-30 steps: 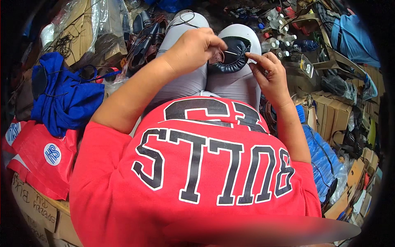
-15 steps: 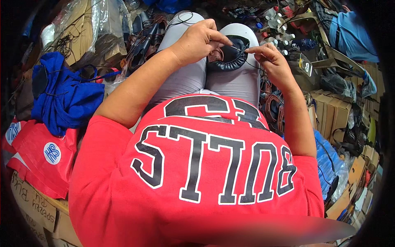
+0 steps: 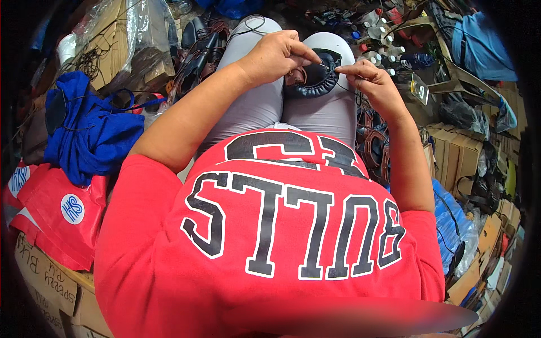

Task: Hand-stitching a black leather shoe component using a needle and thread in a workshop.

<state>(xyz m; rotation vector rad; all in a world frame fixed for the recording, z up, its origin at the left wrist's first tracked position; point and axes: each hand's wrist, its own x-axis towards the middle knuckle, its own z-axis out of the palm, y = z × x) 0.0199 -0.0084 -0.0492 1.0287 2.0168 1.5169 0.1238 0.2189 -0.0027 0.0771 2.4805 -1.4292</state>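
On my grey-clad lap, toward my right knee, rests a black leather shoe upper point(image 3: 313, 90) with a gathered, puckered rim and a brown inside part. Over its top, my left hand point(image 3: 280, 54) is closed in a pinch, thumb and forefinger pointing right. A thin, pale, needle-like sliver shows by those fingertips, too small to name surely. From the other side, my right hand point(image 3: 372, 83) brings pinched thumb and forefinger to the upper's right rim. Whatever sits between these fingertips is too small to make out. A small gap separates the two hands.
A blue cloth point(image 3: 93, 132) and a red bag point(image 3: 62, 208) lie at left. Dark shoes point(image 3: 200, 56) crowd beside my left knee. Small white-capped bottles point(image 3: 376, 31) stand beyond my right knee. Cardboard point(image 3: 453, 149) and a blue plastic bag point(image 3: 448, 217) fill the right side.
My left hand has shifted slightly right and down over the shoe upper. My right hand stays nearly in place, and both remain pinched.
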